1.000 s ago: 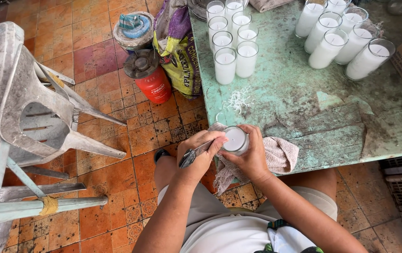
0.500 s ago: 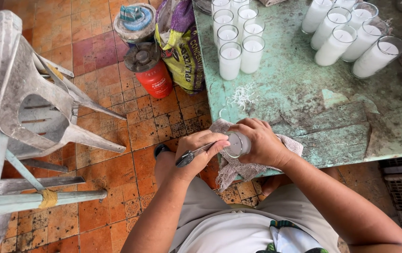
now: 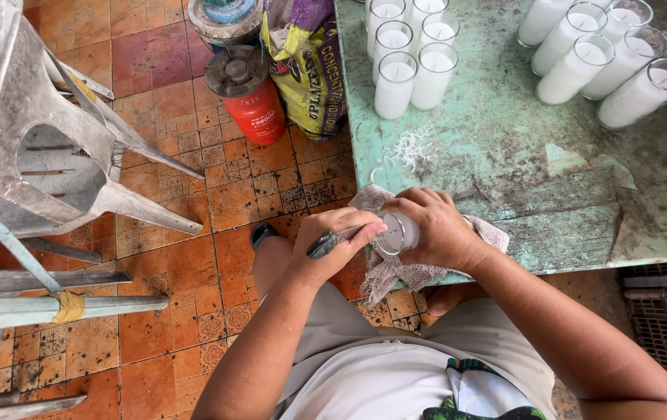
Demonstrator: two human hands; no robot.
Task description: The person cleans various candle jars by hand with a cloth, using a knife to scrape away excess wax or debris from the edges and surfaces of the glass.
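**A:** ok so what's each grip doing on your feed?

**B:** From where I'm watching, the right hand (image 3: 436, 229) is wrapped around a glass candle jar (image 3: 396, 233), tipped on its side with the open mouth facing the left hand (image 3: 335, 243). The left grip is closed on a dark slim tool (image 3: 324, 244), thumb and fingers pinched over it, tip pointing at the jar's mouth. Can't tell exactly what kind of tool, it's mostly covered.

**A:** and where's the jar sitting?

**B:** Not sitting at all, it's held up right at the near edge of the surface (image 3: 520, 155), just over a pale rag (image 3: 403, 272) that hangs off that edge, above the person's lap.

**A:** anything else around?

**B:** Further back on the worn green surface there's a cluster of white filled candle glasses (image 3: 411, 58), upright, and another row (image 3: 605, 54) leaning off to the right. White wax shavings (image 3: 411, 146) lie scattered between the cluster and the hands. On the tiled floor (image 3: 170, 233) left of the surface: a red canister (image 3: 249, 97), a printed sack (image 3: 310, 70) next to it, and a grey plastic chair (image 3: 46, 148) well apart on the left.
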